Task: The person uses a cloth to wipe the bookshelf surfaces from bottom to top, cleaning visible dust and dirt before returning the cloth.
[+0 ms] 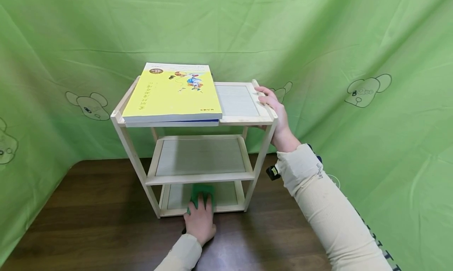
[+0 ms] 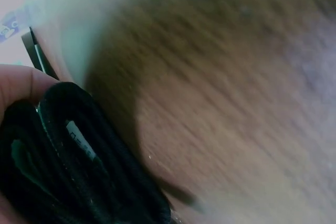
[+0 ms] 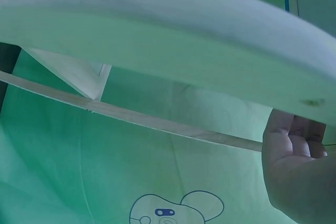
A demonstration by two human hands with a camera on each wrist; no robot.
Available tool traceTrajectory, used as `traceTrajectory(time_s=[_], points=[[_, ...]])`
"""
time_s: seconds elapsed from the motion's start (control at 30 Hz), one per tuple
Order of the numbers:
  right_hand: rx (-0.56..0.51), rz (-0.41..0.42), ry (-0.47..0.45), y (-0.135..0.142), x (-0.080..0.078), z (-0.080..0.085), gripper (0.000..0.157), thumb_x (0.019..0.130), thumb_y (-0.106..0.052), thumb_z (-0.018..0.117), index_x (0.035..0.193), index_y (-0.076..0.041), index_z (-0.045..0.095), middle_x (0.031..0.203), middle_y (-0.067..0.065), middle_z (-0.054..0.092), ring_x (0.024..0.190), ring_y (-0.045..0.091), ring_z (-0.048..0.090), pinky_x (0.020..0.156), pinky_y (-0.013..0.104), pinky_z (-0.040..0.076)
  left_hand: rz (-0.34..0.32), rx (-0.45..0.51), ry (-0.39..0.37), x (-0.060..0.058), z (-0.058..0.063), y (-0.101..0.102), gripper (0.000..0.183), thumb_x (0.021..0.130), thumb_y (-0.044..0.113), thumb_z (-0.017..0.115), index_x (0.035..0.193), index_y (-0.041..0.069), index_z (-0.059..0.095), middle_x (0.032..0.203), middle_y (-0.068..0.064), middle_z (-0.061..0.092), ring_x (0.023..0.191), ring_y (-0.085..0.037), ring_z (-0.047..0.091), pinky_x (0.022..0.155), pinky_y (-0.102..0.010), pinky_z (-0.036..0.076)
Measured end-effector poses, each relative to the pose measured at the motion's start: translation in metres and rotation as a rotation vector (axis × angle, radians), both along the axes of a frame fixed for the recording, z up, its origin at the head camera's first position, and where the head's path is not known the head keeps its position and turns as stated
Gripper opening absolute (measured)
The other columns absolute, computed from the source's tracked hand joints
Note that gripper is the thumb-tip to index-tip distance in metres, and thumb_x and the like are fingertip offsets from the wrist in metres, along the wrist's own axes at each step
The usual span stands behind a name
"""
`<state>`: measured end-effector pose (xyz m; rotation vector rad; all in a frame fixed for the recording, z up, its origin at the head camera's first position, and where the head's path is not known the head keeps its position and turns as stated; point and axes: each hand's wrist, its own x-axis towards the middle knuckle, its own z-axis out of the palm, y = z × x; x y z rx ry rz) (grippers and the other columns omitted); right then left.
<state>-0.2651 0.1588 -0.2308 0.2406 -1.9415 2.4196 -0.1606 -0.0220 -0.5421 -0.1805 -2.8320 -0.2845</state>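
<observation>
A pale wooden three-tier shelf rack [image 1: 199, 179] stands in front of me in the head view. My left hand [image 1: 201, 222] reaches to its bottom shelf, where extended fingers press on a green cloth [image 1: 202, 189]. The palm and fingertips of that hand are out of sight in the left wrist view, behind a black strap [image 2: 100, 156]. At the top right, my right hand [image 1: 277, 115] grips the side rail of the rack, fingers over the top and thumb side hidden. The right wrist view shows this hand [image 3: 294, 166] with bent fingers at the wood.
A yellow book [image 1: 173, 94] lies on the left of the top shelf, over another book with a blue edge. The bare middle shelf [image 1: 203, 157] overhangs the left hand's work. Green curtain [image 1: 226, 23] hangs close behind; dark wooden floor [image 1: 88, 223] lies below.
</observation>
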Motion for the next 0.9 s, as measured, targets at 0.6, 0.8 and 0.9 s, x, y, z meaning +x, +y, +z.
traceTrajectory(time_s=[0.6,0.8,0.9], points=[[-0.01,-0.001,-0.008,0.0,-0.001,0.001,0.036,0.089,-0.022,0.041,0.125,-0.025,0.049,0.139,0.003,0.034,0.107,0.022,0.04,0.075,0.032,0.042,-0.026,-0.021,-0.005,-0.002,-0.001,0.019,0.083,0.061,0.025,0.072,0.137,0.013,0.042,0.135,-0.016,0.041,0.105,-0.045,0.044,0.062,-0.055,0.044],[-0.004,-0.002,-0.007,0.0,0.0,0.001,0.038,0.089,-0.023,0.043,0.127,-0.025,0.049,0.14,0.003,0.034,0.109,0.023,0.04,0.073,0.033,0.043,-0.019,-0.05,-0.036,0.0,0.003,0.023,0.082,0.063,0.027,0.072,0.138,0.015,0.041,0.137,-0.016,0.04,0.106,-0.044,0.044,0.062,-0.054,0.044],[-0.003,-0.01,-0.007,0.0,0.0,0.001,0.039,0.089,-0.023,0.043,0.127,-0.025,0.048,0.14,0.002,0.034,0.111,0.023,0.038,0.078,0.034,0.04,-0.023,-0.056,-0.033,0.001,0.005,0.025,0.081,0.063,0.027,0.071,0.138,0.014,0.042,0.136,-0.016,0.041,0.105,-0.043,0.045,0.061,-0.054,0.043]])
